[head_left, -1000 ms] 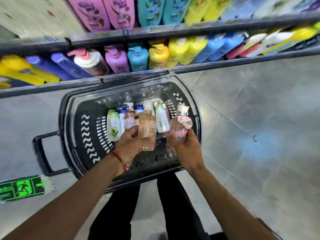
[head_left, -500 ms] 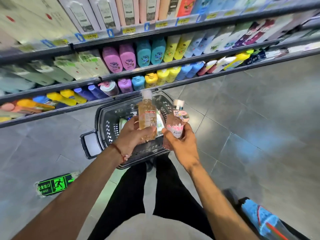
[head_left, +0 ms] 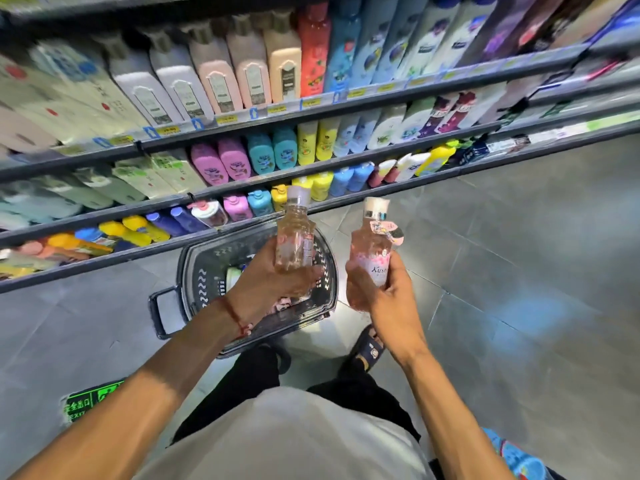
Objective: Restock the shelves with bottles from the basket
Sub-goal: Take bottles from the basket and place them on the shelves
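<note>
Left hand [head_left: 266,280] wrapped round peach bottle [head_left: 294,239], upright above basket [head_left: 188,268]. Right hand [head_left: 379,294] grips pink bottle [head_left: 375,252], just right of basket. Both bottles sat down inside basket a second ago, now lifted clear. Basket on floor, more stock inside. Beyond basket, full shelves [head_left: 277,110] now in view: pickup done, placing likely next.

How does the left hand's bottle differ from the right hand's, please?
The left bottle holds peach liquid; the right bottle is pink with a flowered label. The right bottle carries a tag at its neck; the left bottle shows none. Both are clear, white-capped and held cap up.
</note>
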